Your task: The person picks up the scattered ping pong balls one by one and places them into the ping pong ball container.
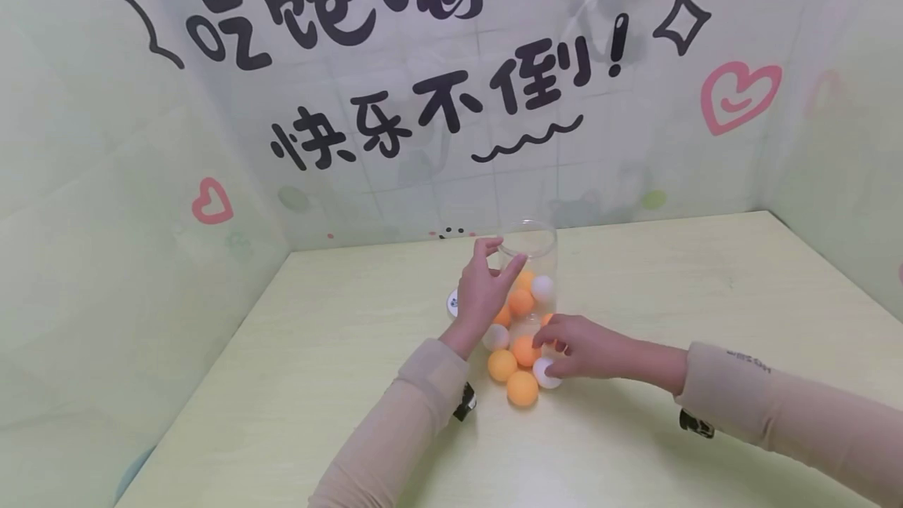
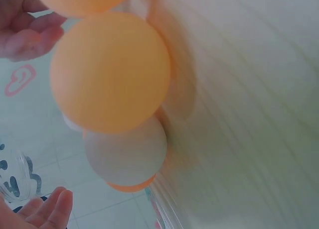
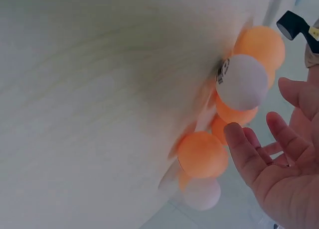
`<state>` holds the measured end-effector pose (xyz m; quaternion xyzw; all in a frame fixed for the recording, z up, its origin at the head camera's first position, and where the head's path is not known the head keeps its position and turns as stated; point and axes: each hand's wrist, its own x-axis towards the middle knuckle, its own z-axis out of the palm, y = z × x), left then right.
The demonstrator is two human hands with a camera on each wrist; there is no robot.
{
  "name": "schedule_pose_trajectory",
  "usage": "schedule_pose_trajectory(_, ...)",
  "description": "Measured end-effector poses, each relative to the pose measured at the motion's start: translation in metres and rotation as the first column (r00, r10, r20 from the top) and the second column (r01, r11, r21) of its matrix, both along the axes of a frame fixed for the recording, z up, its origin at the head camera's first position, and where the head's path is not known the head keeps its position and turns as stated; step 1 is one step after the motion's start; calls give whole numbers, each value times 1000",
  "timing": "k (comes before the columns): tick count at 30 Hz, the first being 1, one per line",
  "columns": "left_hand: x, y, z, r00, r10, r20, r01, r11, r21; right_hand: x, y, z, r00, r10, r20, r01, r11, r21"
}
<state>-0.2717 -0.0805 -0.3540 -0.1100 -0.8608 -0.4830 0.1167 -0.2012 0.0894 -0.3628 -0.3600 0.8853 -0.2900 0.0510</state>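
Note:
A clear cylinder (image 1: 549, 253) stands on the table near the back wall. Orange balls (image 1: 520, 302) and a white ball (image 1: 542, 288) show in its lower part. My left hand (image 1: 482, 288) is at its near left side, thumb and bent fingers by the rim; contact is unclear. In front lie loose table-tennis balls, several orange (image 1: 502, 365), with a white ball (image 1: 546, 372) at their right. Over this right side hovers my right hand (image 1: 589, 347), thumb close to the white ball. In the right wrist view its fingers (image 3: 244, 154) are spread beside the balls.
A white round thing with a dark print (image 1: 453, 302) sits left of the cylinder, partly behind my left hand. The pale wooden table (image 1: 317, 382) meets a printed wall covering (image 1: 395, 194) at the back. Side walls (image 1: 106, 218) stand left and right.

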Motion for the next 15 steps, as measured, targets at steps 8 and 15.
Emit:
schedule_pose_trajectory(8,0,-1,-1,1000,-10,-10,10,1000,4,5,-5,-9,999,-15,33,15,1000,9)
schedule_pose_trajectory(15,1,-2,-1,1000,-11,-5,11,1000,8,8,-8,-14,1000,-23,15,23,1000,3)
